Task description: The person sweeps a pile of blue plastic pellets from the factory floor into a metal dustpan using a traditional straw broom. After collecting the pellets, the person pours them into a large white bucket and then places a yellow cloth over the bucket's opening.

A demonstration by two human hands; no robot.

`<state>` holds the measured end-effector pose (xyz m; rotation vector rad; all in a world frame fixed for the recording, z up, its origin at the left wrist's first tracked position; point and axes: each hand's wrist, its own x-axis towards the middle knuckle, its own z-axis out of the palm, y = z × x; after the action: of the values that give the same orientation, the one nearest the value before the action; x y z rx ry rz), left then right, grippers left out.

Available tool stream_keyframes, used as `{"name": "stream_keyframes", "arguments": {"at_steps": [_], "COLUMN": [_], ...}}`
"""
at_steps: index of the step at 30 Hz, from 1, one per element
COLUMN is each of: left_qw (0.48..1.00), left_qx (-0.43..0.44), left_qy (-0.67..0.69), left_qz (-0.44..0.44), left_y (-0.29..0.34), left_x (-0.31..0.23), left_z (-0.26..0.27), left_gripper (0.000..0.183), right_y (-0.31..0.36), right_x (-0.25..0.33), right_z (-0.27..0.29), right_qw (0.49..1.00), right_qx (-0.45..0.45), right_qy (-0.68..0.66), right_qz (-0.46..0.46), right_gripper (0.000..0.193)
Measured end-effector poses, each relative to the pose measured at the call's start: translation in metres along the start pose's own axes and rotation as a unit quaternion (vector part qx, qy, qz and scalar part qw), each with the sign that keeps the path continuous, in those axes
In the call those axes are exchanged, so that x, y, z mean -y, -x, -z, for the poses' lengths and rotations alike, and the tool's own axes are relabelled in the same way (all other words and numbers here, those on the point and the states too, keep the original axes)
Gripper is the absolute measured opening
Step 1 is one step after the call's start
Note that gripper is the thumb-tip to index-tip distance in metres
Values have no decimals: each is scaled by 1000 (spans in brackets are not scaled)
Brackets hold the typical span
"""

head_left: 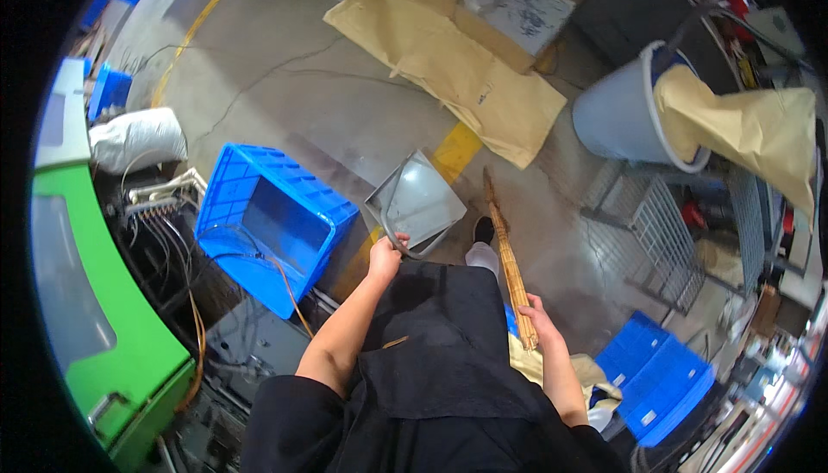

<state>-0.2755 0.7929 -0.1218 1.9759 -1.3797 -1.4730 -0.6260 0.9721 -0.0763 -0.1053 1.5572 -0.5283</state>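
In front of me, just left of centre, my left hand (387, 256) is closed round the curved handle of a grey dustpan (428, 203). The pan's broad flat face points up and away from me, above the floor. To the right, my right hand (543, 325) grips the thick near end of a bamboo stick broom (511, 273), a tight yellowish bundle of thin sticks. It narrows to a dark tip that points away from me. My fingers partly cover its near end. The broom and the dustpan are apart.
A blue crate (274, 223) stands left of the dustpan, beside a green machine (112, 300) with hoses. Brown paper (457, 68) and a cardboard box lie ahead. At right are a grey bin (614, 115), a wire cage (668, 227) and a blue box (655, 374).
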Motion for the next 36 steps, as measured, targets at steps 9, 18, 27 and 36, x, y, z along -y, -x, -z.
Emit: {"name": "stream_keyframes", "arguments": {"at_steps": [9,18,27,36], "left_qw": [966,903,876,836], "left_qx": [-169,-285,-330,-372], "left_qy": [110,246,285,234], "left_qz": [161,209,207,328], "left_y": [49,55,19,-59], "left_x": [12,43,51,1], "left_z": [-58,-83,-99,-85], "left_gripper": [11,12,17,6], "right_y": [-85,-106,-204,-443], "right_x": [133,219,292,400], "right_z": [39,-48,-220,-519], "right_qw": [965,927,778,670], "right_qx": [108,150,205,283], "right_qy": [240,344,569,658], "right_qz": [6,13,169,193], "right_gripper": [59,59,67,77]}}
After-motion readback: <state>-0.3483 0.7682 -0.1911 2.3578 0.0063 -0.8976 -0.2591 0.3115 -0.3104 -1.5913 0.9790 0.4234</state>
